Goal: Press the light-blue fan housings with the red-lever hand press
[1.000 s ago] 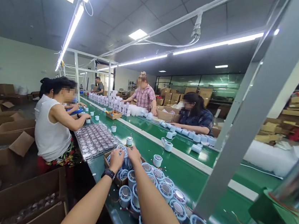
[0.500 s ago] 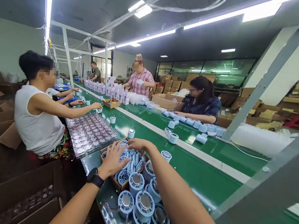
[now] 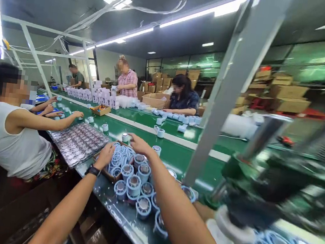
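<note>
Pale-blue rings (image 3: 121, 157) are lying heaped in the cardboard box (image 3: 111, 176) between your hands. Your left hand (image 3: 106, 154) is now standing at the box's ten o'clock, no longer spreading over the rings; your right hand (image 3: 139, 143) is curving in at one o'clock, near a lone cylinder (image 3: 125, 137). Whether either is gripping the rim, one cannot tell; the flanking placement is suggesting attention to the box itself. Disc-topped cylinders (image 3: 133, 185) are crowding five o'clock. Compared with the earlier frame, your view is taking in a blurred machine (image 3: 256, 183) towards four o'clock.
</note>
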### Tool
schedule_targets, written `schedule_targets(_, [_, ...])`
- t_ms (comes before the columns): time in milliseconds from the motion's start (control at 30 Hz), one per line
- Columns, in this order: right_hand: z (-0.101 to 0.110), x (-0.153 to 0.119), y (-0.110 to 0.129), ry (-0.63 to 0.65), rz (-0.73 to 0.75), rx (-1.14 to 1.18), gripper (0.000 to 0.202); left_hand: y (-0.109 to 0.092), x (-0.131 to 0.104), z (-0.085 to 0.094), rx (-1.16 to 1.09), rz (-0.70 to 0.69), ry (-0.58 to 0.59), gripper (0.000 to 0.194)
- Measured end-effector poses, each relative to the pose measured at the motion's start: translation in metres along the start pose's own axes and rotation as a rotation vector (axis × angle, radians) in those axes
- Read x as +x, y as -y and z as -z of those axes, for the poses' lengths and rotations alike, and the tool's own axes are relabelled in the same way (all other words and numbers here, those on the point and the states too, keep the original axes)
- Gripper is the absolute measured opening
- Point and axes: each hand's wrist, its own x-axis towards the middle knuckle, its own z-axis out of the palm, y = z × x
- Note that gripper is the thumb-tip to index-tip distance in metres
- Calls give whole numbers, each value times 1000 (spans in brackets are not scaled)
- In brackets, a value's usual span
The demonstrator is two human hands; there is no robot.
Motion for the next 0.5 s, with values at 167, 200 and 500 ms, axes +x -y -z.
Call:
schedule_targets(167, [10, -143, 16, -192, -15, 200, 42, 4, -25, 25, 5, -14, -47, 36])
schedule_targets(200, [7, -182, 16, -232, -24, 235, 41, 4, -35, 27, 13, -32, -35, 35])
schedule_targets(500, [-27, -443, -16, -599, -306, 259, 40, -7, -71, 28, 159, -174, 122, 32])
